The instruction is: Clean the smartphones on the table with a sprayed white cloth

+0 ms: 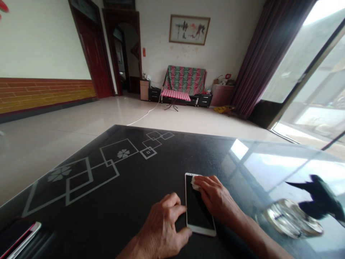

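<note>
— On the black counter [118, 216], where does the phone [196, 214] lie?

— Flat and face up, with the left hand [164, 225] at its side: thumb and index finger spread apart, the index touching the left edge, the thumb by the lower-left corner.

— And the right hand [217, 197]?

— Fingers pressed together, holding a white tissue [193, 182] against the upper part of the screen [194, 205].

— So how far along is the wiping?

— Under way, I'd judge, but not finished, since the tissue is on the screen. The lower part looks dark, with no smears that I can make out. Whether it has been wiped, I can't tell.

— What's left, then?

— The stretch under those fingers, at least, I'd say. The glass dish [292, 226] on the right, well apart, is untouched.
</note>
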A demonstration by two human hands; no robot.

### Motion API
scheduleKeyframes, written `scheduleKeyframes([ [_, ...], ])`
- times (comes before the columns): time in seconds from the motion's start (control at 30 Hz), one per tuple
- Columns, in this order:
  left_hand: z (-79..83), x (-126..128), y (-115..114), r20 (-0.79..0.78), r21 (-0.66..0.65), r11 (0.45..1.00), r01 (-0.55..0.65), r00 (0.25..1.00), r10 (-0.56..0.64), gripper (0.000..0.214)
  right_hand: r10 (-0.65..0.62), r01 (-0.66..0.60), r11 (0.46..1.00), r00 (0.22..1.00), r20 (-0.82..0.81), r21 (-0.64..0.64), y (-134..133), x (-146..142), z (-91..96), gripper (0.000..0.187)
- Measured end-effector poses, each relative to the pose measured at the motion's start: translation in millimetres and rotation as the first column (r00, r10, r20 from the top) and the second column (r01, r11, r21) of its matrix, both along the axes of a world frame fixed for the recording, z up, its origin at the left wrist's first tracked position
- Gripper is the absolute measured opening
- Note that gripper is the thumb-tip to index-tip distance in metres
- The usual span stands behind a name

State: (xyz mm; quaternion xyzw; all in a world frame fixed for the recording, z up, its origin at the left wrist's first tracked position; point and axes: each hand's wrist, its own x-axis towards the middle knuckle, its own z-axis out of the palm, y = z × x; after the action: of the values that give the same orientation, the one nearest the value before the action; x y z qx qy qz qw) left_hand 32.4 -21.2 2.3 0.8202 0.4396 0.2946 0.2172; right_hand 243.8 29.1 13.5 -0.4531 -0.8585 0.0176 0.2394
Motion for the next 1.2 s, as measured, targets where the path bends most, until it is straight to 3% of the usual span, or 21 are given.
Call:
scheduleKeyframes([
  [0.2,2.5,-0.8,0.9,-0.016,-0.009,1.0,0.002,1.0,-0.002,0.021,0.127,-0.125,0.989,0.992,0.025,-0.081,-14.6,-20.6,6.6,0.031],
  [0.4,2.7,-0.5,0.3,-0.013,-0.005,1.0,0.003,1.0,-0.003,0.021,0.016,-0.014,0.999,0.998,0.057,-0.031,4.8,-14.5,4.0,0.029],
  [0.5,1.4,-0.1,0.6,-0.016,0.004,1.0,-0.004,1.0,0.004,0.021,0.026,-0.024,0.998,0.999,0.038,-0.058,4.2,-12.4,5.5,0.031],
  [0.63,2.6,-0.4,0.7,-0.014,-0.021,1.0,0.002,1.0,-0.002,0.023,0.11,-0.104,0.975,0.994,0.02,-0.198,-15.8,-13.4,17.6,0.033],
  [0.83,5.0,-2.2,0.4,0.005,-0.037,0.999,0.013,1.0,-0.013,0.021,0.269,-0.231,0.884,0.962,0.039,-0.406,-43.3,-17.2,43.7,0.032],
  [0.97,4.7,-2.3,1.3,0.001,-0.037,0.999,0.014,1.0,-0.014,0.023,0.26,-0.225,0.902,0.964,0.049,-0.368,-35.1,-15.5,40.8,0.029],
  [1.2,2.7,-0.3,0.9,-0.012,-0.003,1.0,0.004,1.0,-0.004,0.02,0.155,-0.147,0.978,0.987,0.043,-0.149,-2.9,-11.0,13.4,0.028],
])
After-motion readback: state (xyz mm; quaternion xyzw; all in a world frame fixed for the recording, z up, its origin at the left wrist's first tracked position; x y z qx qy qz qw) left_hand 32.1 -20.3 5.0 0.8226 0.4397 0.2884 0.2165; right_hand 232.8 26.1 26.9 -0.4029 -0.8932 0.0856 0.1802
